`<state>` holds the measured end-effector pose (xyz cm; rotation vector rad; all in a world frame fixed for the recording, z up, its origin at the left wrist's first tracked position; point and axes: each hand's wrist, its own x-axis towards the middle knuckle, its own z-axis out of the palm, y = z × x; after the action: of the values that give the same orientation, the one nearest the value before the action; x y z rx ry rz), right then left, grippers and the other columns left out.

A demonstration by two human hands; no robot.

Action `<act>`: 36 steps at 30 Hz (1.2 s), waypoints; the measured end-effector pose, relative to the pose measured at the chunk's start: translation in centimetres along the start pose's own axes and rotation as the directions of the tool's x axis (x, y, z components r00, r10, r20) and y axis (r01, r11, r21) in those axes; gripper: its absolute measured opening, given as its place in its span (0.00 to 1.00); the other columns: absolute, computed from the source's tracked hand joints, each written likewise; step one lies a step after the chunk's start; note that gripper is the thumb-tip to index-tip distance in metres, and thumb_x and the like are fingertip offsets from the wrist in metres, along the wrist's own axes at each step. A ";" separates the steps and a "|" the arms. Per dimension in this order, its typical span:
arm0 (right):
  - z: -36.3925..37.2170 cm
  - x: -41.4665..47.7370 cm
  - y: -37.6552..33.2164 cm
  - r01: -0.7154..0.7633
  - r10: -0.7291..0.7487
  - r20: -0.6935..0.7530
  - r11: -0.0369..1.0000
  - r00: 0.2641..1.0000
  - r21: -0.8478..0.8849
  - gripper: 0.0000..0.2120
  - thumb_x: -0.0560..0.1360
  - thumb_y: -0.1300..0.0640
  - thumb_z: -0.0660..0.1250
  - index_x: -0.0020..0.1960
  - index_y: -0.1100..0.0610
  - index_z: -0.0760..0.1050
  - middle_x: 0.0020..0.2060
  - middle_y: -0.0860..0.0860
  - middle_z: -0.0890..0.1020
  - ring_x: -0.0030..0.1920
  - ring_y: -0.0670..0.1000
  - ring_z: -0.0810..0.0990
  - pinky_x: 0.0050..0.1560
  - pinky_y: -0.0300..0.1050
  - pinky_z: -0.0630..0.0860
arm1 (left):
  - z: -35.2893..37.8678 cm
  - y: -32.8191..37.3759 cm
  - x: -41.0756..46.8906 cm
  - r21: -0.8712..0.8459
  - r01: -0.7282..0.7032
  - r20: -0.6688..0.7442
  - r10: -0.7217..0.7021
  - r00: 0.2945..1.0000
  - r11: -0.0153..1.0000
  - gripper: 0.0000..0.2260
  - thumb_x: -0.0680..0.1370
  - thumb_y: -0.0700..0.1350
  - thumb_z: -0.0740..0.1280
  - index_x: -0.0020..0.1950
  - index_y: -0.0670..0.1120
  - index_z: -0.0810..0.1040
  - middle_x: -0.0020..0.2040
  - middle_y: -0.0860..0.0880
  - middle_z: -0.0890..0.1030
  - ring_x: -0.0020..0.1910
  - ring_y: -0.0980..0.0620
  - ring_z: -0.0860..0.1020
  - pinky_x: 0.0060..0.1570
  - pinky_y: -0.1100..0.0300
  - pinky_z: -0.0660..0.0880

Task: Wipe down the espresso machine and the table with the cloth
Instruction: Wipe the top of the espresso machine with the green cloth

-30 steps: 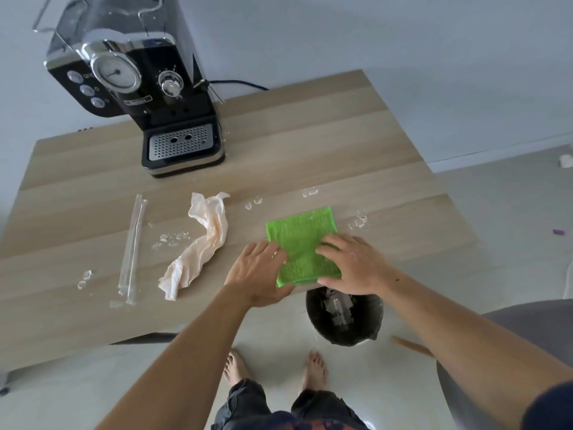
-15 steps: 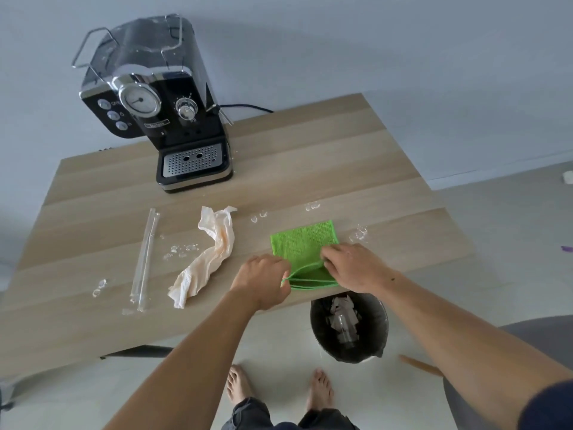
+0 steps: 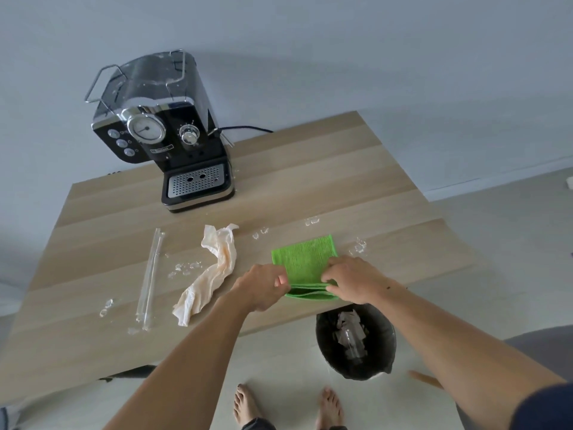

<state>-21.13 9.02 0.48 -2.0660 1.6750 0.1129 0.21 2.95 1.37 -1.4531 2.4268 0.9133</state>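
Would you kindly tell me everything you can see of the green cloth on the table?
The green cloth is bright lime, with a fine ribbed weave that looks like microfibre. It is folded into a rough square of several layers, whose stacked edges show along the near side. It lies on the wooden table, close to its near edge. The left hand pinches its near left corner and the right hand its near right corner.
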 end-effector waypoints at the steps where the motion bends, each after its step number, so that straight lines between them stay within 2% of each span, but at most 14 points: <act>1: -0.1 0.0 0.0 -0.003 0.003 -0.011 1.000 1.000 0.016 0.12 0.80 0.53 0.59 0.58 0.54 0.77 0.55 0.51 0.77 0.56 0.52 0.75 0.61 0.48 0.70 | 0.0 0.0 0.1 -0.024 -0.002 -0.020 0.001 1.000 1.000 0.03 0.76 0.51 0.64 0.42 0.56 0.75 0.46 0.54 0.80 0.48 0.52 0.78 0.51 0.52 0.76; 4: -0.7 -0.1 -0.2 -0.010 0.016 -0.070 0.997 0.997 0.079 0.11 0.80 0.56 0.56 0.58 0.57 0.74 0.55 0.53 0.78 0.53 0.54 0.76 0.50 0.44 0.68 | 0.0 0.1 0.2 -0.084 0.000 -0.097 -0.008 0.995 0.996 0.07 0.75 0.47 0.64 0.37 0.56 0.71 0.46 0.52 0.81 0.46 0.49 0.79 0.49 0.54 0.76; 6: -1.6 0.0 -0.4 -0.022 0.036 -0.094 0.989 0.995 0.145 0.11 0.78 0.57 0.57 0.57 0.58 0.73 0.53 0.54 0.79 0.49 0.54 0.75 0.47 0.45 0.69 | -0.2 0.5 0.3 -0.096 0.015 -0.170 -0.032 0.985 0.995 0.06 0.72 0.46 0.65 0.36 0.54 0.71 0.43 0.51 0.81 0.42 0.47 0.78 0.42 0.56 0.75; 9: -3.5 0.7 -0.6 -0.024 0.054 -0.133 0.977 0.990 0.213 0.11 0.75 0.58 0.60 0.57 0.57 0.72 0.43 0.53 0.78 0.40 0.54 0.75 0.40 0.45 0.71 | -1.2 1.0 0.6 -0.114 0.048 -0.288 -0.079 0.954 0.992 0.04 0.69 0.46 0.65 0.37 0.52 0.71 0.39 0.49 0.80 0.38 0.46 0.78 0.35 0.56 0.73; 11: -5.1 1.3 -0.9 -0.015 0.059 -0.179 0.971 0.982 0.238 0.09 0.74 0.58 0.61 0.54 0.56 0.73 0.39 0.51 0.77 0.37 0.54 0.75 0.35 0.46 0.70 | -2.3 1.3 0.9 -0.143 0.035 -0.341 -0.082 0.937 0.989 0.04 0.68 0.45 0.66 0.39 0.51 0.73 0.38 0.50 0.79 0.38 0.47 0.78 0.36 0.55 0.74; 14: -8.1 2.1 -1.3 0.012 0.077 -0.275 0.952 0.958 0.307 0.07 0.74 0.58 0.62 0.51 0.54 0.75 0.41 0.52 0.80 0.41 0.54 0.78 0.41 0.48 0.75 | -4.6 1.5 1.1 -0.133 0.019 -0.410 -0.072 0.909 0.991 0.07 0.67 0.44 0.66 0.43 0.53 0.77 0.37 0.54 0.77 0.40 0.49 0.77 0.40 0.56 0.73; 17: -11.6 2.7 -2.2 0.049 0.075 -0.339 0.938 0.938 0.344 0.05 0.74 0.59 0.64 0.48 0.52 0.77 0.39 0.50 0.80 0.41 0.52 0.78 0.40 0.43 0.72 | -7.4 1.9 1.1 -0.135 0.046 -0.469 -0.105 0.877 0.990 0.07 0.68 0.44 0.65 0.43 0.52 0.79 0.38 0.52 0.78 0.42 0.47 0.78 0.39 0.56 0.73; 21: -16.2 3.3 -4.2 0.114 0.060 -0.425 0.921 0.903 0.373 0.04 0.75 0.57 0.64 0.47 0.50 0.78 0.42 0.51 0.82 0.43 0.53 0.80 0.44 0.46 0.76 | -11.2 2.1 0.7 -0.234 0.010 -0.569 -0.145 0.810 0.972 0.03 0.67 0.47 0.61 0.35 0.51 0.74 0.36 0.51 0.78 0.40 0.46 0.77 0.39 0.55 0.74; 24: -19.5 3.7 -6.1 0.176 0.047 -0.489 0.900 0.871 0.400 0.05 0.76 0.57 0.64 0.46 0.48 0.77 0.43 0.51 0.83 0.45 0.56 0.81 0.44 0.49 0.77 | -14.1 2.2 0.0 -0.318 -0.057 -0.621 -0.162 0.767 0.946 0.05 0.67 0.48 0.56 0.34 0.51 0.70 0.34 0.50 0.77 0.39 0.45 0.76 0.39 0.53 0.74; 26: -21.6 4.1 -7.6 0.216 0.021 -0.523 0.896 0.852 0.387 0.06 0.76 0.57 0.63 0.45 0.46 0.76 0.43 0.49 0.82 0.45 0.56 0.81 0.45 0.49 0.77 | -16.0 2.2 -0.6 -0.348 -0.122 -0.646 -0.143 0.750 0.930 0.05 0.69 0.46 0.56 0.33 0.51 0.68 0.32 0.51 0.75 0.35 0.46 0.75 0.37 0.51 0.74; 29: -24.3 5.2 -9.8 0.262 -0.008 -0.564 0.891 0.825 0.371 0.05 0.76 0.57 0.65 0.46 0.46 0.74 0.41 0.48 0.81 0.44 0.55 0.81 0.44 0.47 0.77 | -18.4 1.6 -1.2 -0.387 -0.212 -0.624 -0.086 0.776 0.897 0.05 0.71 0.45 0.60 0.35 0.50 0.70 0.31 0.53 0.74 0.30 0.52 0.72 0.30 0.57 0.71; 32: -26.0 6.8 -11.9 0.281 -0.027 -0.594 0.897 0.804 0.340 0.04 0.75 0.57 0.66 0.46 0.48 0.74 0.41 0.47 0.80 0.42 0.50 0.79 0.40 0.37 0.73 | -20.4 0.8 -1.5 -0.427 -0.298 -0.551 0.016 0.835 0.854 0.06 0.68 0.51 0.64 0.37 0.50 0.74 0.33 0.52 0.77 0.30 0.55 0.74 0.29 0.66 0.71; 34: -26.8 8.1 -13.2 0.284 -0.030 -0.607 0.902 0.794 0.326 0.04 0.74 0.58 0.67 0.46 0.49 0.74 0.40 0.45 0.80 0.41 0.46 0.77 0.38 0.34 0.70 | -21.5 0.0 -1.0 -0.471 -0.344 -0.523 0.057 0.851 0.812 0.12 0.68 0.56 0.66 0.40 0.47 0.79 0.37 0.49 0.83 0.35 0.50 0.81 0.35 0.58 0.79; 36: -27.4 9.4 -14.2 0.277 -0.023 -0.608 0.903 0.793 0.327 0.04 0.74 0.57 0.67 0.46 0.50 0.74 0.39 0.44 0.79 0.41 0.45 0.77 0.39 0.34 0.71 | -22.6 -0.8 -0.5 -0.498 -0.388 -0.531 0.081 0.844 0.775 0.18 0.71 0.58 0.68 0.41 0.43 0.81 0.39 0.44 0.84 0.38 0.43 0.83 0.39 0.48 0.80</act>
<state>-11.65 -8.70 25.77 -2.0017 1.6504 -0.9584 4.79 -10.06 19.24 -1.7533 2.9037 1.6744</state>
